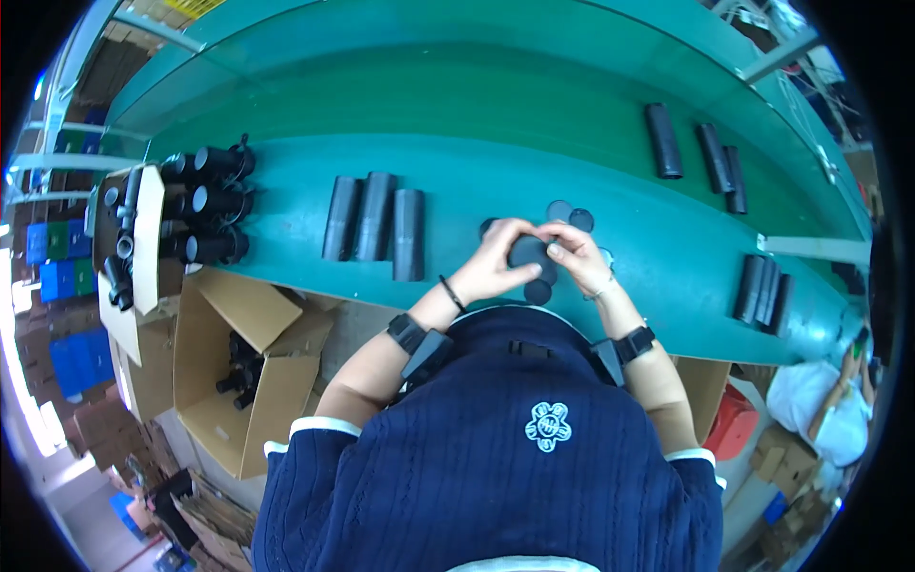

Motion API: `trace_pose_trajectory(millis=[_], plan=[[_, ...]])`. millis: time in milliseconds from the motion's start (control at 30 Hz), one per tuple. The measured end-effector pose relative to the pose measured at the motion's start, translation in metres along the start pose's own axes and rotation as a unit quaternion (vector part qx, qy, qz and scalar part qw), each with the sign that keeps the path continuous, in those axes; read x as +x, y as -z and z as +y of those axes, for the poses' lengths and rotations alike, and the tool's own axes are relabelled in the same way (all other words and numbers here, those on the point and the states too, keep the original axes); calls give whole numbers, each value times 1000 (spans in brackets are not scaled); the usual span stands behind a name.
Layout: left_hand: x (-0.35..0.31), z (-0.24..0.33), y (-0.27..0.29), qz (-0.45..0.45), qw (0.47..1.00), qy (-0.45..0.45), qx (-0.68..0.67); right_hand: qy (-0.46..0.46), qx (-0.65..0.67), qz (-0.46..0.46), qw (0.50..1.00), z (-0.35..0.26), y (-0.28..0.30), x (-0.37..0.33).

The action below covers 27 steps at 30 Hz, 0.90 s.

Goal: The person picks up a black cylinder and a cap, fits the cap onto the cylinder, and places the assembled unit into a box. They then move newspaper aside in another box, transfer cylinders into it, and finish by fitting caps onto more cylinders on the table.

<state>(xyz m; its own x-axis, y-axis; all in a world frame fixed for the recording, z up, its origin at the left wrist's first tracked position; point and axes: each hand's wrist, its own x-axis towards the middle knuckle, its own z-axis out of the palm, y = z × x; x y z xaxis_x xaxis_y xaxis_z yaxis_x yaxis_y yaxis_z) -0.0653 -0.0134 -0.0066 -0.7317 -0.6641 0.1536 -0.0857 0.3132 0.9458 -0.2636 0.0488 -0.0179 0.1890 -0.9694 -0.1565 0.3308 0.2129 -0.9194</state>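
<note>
Over the green bench, my left hand (498, 261) and my right hand (579, 259) close from both sides on a round black cap (527, 251). The left thumb and fingers curl round its edge, and the right fingertips pinch its other side. Below them, near the bench's front edge, lies a small black disc (538, 291). Two more discs rest just past my fingers: a dark grey one (559, 211) and a black one (581, 220). Another dark round piece (488, 228) is partly hidden by my left hand.
Three black tubes (376, 217) lie left of my hands. Further left stand several black cylinders (221, 202) beside an open carton (214, 381) with black parts inside. At the right are more black tubes (664, 141) and a short row (762, 291). A person (829, 405) is at the far right.
</note>
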Motion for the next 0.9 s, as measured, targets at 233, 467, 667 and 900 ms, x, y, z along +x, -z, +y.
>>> trace_pose_trajectory(millis=[233,467,667,900], plan=[[22,41,11,15,991,78,-112,-47,-178,-25,983,17,-5,13],[7,10,0,75,992,99,-12,-42,-91,41,994,2,16,24],[10,-6,5,32,994,91,55,7,-143,-9,990,-8,-10,19],[1,-7,6,47,986,129,-98,3,43,4,999,2,-18,16]])
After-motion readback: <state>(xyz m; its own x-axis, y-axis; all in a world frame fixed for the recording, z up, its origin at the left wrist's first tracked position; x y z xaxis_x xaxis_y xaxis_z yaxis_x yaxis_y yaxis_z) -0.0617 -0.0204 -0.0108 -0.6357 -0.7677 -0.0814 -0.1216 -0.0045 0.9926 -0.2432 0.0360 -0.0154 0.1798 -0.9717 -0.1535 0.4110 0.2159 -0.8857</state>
